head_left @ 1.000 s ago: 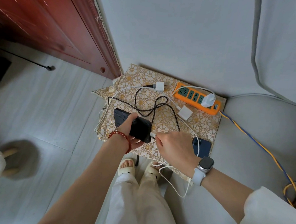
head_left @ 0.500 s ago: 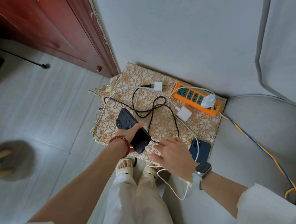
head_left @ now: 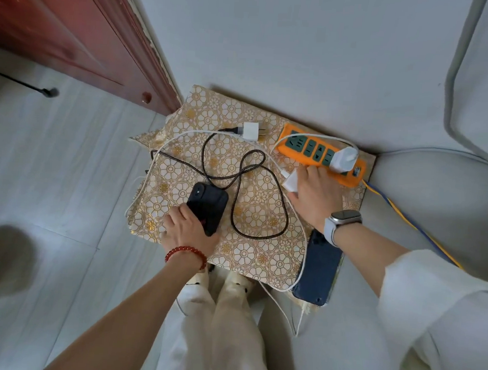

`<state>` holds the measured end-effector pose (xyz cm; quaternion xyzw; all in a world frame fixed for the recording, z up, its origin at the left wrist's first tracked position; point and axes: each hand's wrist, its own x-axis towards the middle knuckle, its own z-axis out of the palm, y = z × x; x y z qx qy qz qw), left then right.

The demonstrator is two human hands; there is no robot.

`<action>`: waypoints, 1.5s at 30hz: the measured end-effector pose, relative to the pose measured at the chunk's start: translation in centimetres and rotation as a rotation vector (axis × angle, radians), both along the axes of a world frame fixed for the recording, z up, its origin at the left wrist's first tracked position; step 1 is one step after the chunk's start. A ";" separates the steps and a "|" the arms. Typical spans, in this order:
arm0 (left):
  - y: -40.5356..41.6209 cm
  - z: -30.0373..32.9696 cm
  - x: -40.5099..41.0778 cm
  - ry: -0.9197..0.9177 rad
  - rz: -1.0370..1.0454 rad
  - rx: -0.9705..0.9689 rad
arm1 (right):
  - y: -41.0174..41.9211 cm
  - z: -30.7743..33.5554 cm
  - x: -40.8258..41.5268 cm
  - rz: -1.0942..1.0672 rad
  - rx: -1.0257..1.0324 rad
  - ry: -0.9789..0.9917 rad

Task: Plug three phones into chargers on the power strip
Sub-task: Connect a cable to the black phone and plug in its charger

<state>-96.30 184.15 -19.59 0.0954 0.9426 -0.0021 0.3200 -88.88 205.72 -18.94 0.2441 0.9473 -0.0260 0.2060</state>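
Orange power strip (head_left: 320,154) — right hand (head_left: 315,194) grips a white charger (head_left: 291,182) beside it to plug in, while left hand (head_left: 189,228) holds the black phone (head_left: 206,206) steady.

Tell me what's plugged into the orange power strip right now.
One white charger sits in the orange power strip. The other visible sockets are empty. The right hand covers part of the strip's near edge.

Left hand (head_left: 186,228) holds black phone (head_left: 207,207); right hand (head_left: 315,194) grips white charger (head_left: 291,181).

Home — sofa (head_left: 438,198) (wooden door (head_left: 74,28))
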 end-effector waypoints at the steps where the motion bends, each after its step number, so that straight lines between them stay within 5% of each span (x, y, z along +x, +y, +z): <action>1: -0.2 -0.2 0.0 0.017 -0.015 -0.019 | 0.0 0.0 0.1 0.011 0.002 -0.012; 4: 0.2 -0.2 -0.3 0.060 -0.019 0.001 | 0.1 0.1 0.5 -0.004 -0.038 0.023; 7: 2.8 0.7 -1.8 0.132 -0.080 0.238 | 0.3 0.5 0.6 -0.032 -0.114 0.161; 13: 9.4 3.2 -5.0 0.487 -0.554 0.470 | 0.3 1.8 1.1 0.096 -0.141 0.412; 17: 10.3 3.4 -6.7 0.207 -0.731 0.465 | 0.9 2.7 1.3 0.114 -0.148 0.489; 20: 9.2 3.6 -7.6 0.079 -0.689 0.644 | 2.4 3.5 1.2 0.242 -0.083 0.566; 26: 7.8 5.1 -8.9 0.226 -0.289 0.915 | 5.6 5.0 0.0 0.046 -0.123 0.524; 30: 9.1 6.1 -8.9 0.268 -0.174 0.930 | 6.4 5.9 -0.2 -0.140 -0.049 0.738; 36: 13.0 5.4 -7.8 0.151 -0.161 0.755 | 6.0 5.9 0.5 -0.113 -0.515 0.102; 40: 15.1 4.9 -7.0 0.093 -0.275 0.658 | 6.2 5.6 -0.7 -0.245 -0.492 0.250; 45: 16.4 4.2 -6.7 0.052 -0.399 0.608 | 7.4 4.9 -2.9 -0.175 -0.492 0.129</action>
